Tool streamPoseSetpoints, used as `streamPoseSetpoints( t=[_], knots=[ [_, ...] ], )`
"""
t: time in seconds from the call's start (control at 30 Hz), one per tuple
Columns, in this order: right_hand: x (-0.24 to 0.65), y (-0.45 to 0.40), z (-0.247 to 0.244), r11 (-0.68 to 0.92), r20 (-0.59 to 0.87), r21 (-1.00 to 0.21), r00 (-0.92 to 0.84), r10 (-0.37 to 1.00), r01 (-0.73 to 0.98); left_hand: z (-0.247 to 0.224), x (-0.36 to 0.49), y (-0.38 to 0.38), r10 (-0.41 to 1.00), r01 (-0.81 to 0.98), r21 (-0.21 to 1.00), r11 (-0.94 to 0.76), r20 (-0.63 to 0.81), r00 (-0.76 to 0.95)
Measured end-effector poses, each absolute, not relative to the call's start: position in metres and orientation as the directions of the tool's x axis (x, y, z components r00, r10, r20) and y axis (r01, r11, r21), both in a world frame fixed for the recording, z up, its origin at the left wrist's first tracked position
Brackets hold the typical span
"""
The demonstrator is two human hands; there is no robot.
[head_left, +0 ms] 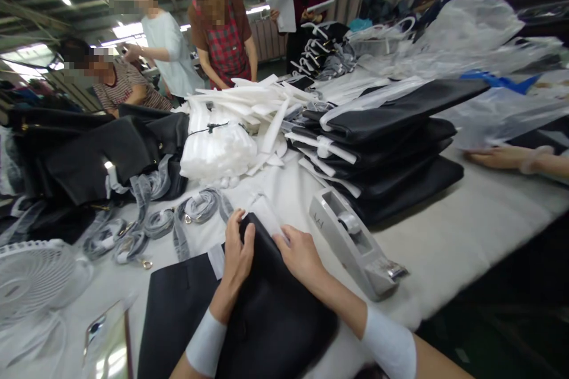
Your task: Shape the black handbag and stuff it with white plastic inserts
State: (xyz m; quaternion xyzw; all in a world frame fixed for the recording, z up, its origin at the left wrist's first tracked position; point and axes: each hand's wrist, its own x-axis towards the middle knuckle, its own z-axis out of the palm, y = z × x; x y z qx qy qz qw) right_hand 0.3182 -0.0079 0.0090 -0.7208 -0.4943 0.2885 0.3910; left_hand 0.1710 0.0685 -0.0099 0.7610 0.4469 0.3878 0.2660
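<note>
A black leather-like bag (275,308) stands tilted in front of me, over another flat black piece (178,296) on the table. My left hand (237,251) is closed around the bag's upper left edge, thumb on the near side. With thumb and fingers my right hand (304,257) pinches a white padded strip (267,216) at the bag's top edge. Whether that strip covers a handle I cannot tell. A pale tab (217,260) shows beside my left wrist. Right of my right hand lies a grey tape dispenser (355,243).
Stacked black bags (391,172) rise behind the dispenser. White foam pieces (222,148) are heaped at the middle. Wrapped straps (160,222), a phone (109,343) and a white fan (35,284) lie left. A co-worker's hand (502,157) rests at right; several people stand behind.
</note>
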Motion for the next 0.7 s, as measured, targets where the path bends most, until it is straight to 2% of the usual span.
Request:
streamPoseSetpoints(
  t=[0.07,0.13,0.33,0.43,0.53,0.57,0.63,0.7],
  knots=[
    [0.314,-0.01,0.006,-0.195,-0.013,-0.849,0.349,0.937,0.492,-0.01,0.177,0.081,0.93,0.523,0.774,-0.357,0.241,0.277],
    [0.31,-0.013,0.001,-0.201,-0.011,-0.852,0.366,0.93,0.484,-0.01,0.182,0.087,0.941,0.547,0.773,-0.321,0.194,0.278],
    [0.309,-0.016,-0.007,-0.267,-0.04,-0.856,0.459,0.887,0.442,-0.018,0.178,0.086,0.973,0.512,0.829,-0.224,0.223,0.065],
    [0.311,-0.017,-0.009,-0.253,-0.015,-0.86,0.474,0.88,0.444,-0.015,0.176,0.086,0.968,0.464,0.856,-0.228,0.249,0.016],
    [0.313,-0.018,-0.017,-0.216,0.006,-0.867,0.443,0.897,0.448,-0.012,0.177,0.09,0.964,0.431,0.864,-0.262,0.251,0.082],
    [0.315,-0.016,-0.021,-0.217,-0.006,-0.863,0.421,0.907,0.456,-0.014,0.178,0.093,0.964,0.449,0.854,-0.264,0.216,0.156],
    [0.32,-0.011,-0.029,-0.288,-0.088,-0.799,0.37,0.925,0.529,-0.023,0.182,0.104,0.938,0.517,0.804,-0.293,0.137,0.319],
    [0.326,-0.006,-0.031,-0.314,-0.114,-0.753,0.357,0.927,0.578,-0.034,0.185,0.117,0.906,0.522,0.777,-0.353,0.144,0.399]
  ],
)
